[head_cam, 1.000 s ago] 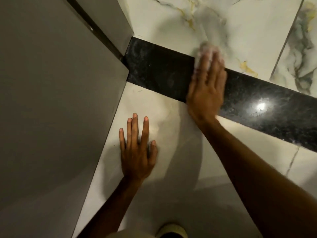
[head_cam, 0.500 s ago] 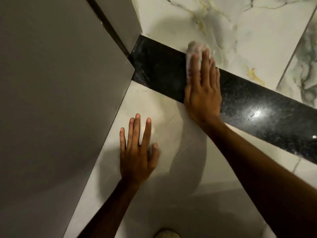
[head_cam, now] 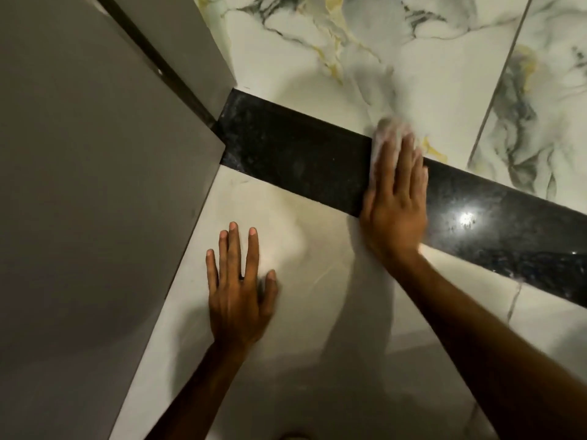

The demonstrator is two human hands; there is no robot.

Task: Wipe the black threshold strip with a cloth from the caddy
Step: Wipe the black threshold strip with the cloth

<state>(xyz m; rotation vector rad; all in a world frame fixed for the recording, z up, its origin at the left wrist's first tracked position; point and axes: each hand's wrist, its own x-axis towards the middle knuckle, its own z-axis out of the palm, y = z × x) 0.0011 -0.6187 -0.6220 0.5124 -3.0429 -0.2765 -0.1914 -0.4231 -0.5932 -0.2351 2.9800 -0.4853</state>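
Note:
The black threshold strip point(head_cam: 295, 157) runs diagonally across the floor, from the door frame at upper left down to the right edge. My right hand point(head_cam: 394, 198) lies flat across the strip and presses a white cloth point(head_cam: 389, 130) onto it. Only the cloth's far end shows beyond my fingertips, blurred, at the strip's far edge. My left hand point(head_cam: 238, 287) rests palm down on the pale tile in front of the strip, fingers apart and holding nothing. The caddy is not in view.
A grey door point(head_cam: 79, 185) and its frame point(head_cam: 187, 49) fill the left side and meet the strip's left end. Veined marble tiles point(head_cam: 349, 42) lie beyond the strip. A bright light reflection point(head_cam: 467, 217) sits on the strip to the right of my hand.
My right hand slid the cloth left along the strip toward the door frame, then back to the right. My left hand stayed planted on the tile.

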